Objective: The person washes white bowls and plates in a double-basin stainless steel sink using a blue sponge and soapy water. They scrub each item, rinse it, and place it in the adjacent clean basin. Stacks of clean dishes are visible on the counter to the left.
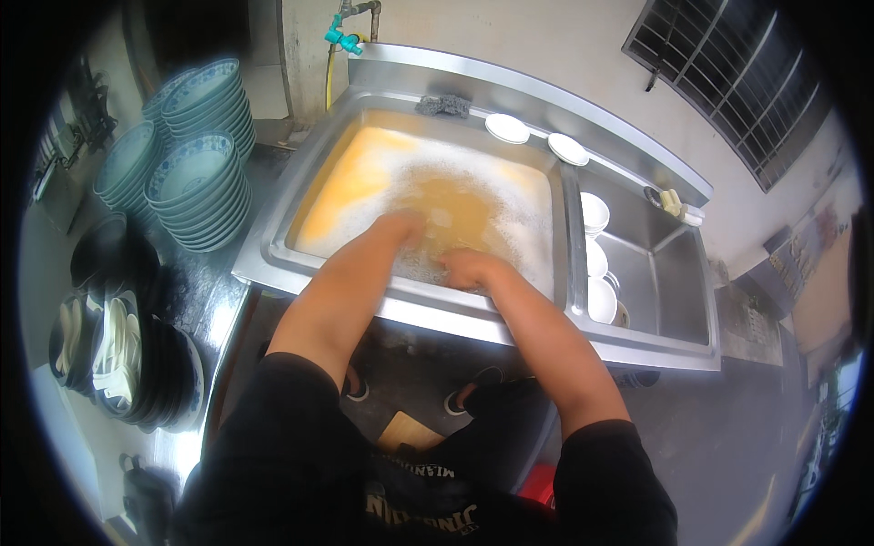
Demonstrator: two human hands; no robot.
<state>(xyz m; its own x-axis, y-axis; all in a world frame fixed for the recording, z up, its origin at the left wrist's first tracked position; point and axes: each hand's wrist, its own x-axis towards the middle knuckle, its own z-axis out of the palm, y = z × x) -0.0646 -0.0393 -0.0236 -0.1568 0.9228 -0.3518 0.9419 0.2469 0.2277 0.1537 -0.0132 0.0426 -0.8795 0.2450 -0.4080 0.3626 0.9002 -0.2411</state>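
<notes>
Both of my hands reach into the left basin of a stainless steel double sink (pixel 450 321), which holds cloudy brownish water topped with white foam (pixel 369 170). My left hand (pixel 403 228) is partly under the surface, its fingers hidden by the water. Close to the basin's front wall, my right hand (pixel 468 268) has its fingertips dipped in, with the knuckles above the water. Whether either hand grips something below the surface cannot be seen. A pale patch shows in the murky water just ahead of the hands; what it is stays unclear.
Blue-patterned bowls (pixel 198 170) stand in tall stacks on the left table. Nearer are dark bowls holding white soup spoons (pixel 116 348). A grey scouring pad (pixel 442 106) and two white saucers (pixel 506 128) rest on the back ledge. White bowls (pixel 601 300) line the right basin. A teal tap (pixel 343 37) is behind.
</notes>
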